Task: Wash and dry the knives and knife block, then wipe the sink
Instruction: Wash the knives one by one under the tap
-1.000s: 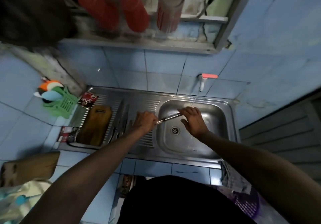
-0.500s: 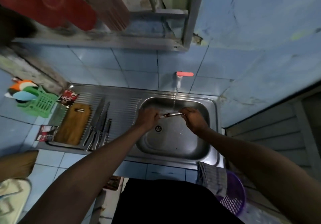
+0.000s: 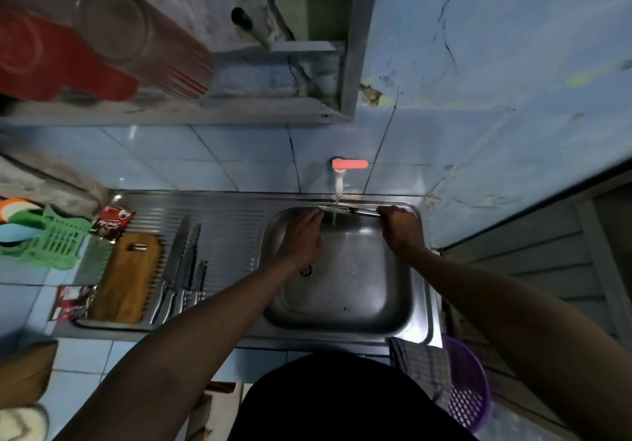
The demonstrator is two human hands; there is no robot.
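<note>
A steel knife (image 3: 349,210) lies level under the running white tap (image 3: 340,180) at the back of the sink basin (image 3: 342,324). My right hand (image 3: 400,232) grips its right end in a fist. The stretched fingers of my left hand (image 3: 302,238) touch its left end. Three more knives (image 3: 181,269) lie side by side on the ribbed drainboard. Left of them the wooden knife block (image 3: 126,279) lies flat.
A green basket (image 3: 58,245) with sponges sits at the far left, with sachets (image 3: 111,223) beside the block. A checked cloth (image 3: 420,365) hangs off the sink's front right corner above a purple basket (image 3: 468,396). Red cups (image 3: 68,60) stand on the shelf overhead.
Both hands carried the knife from over the drain to the back of the basin, under the tap stream. My view shifted left, so the sink now sits further right.
</note>
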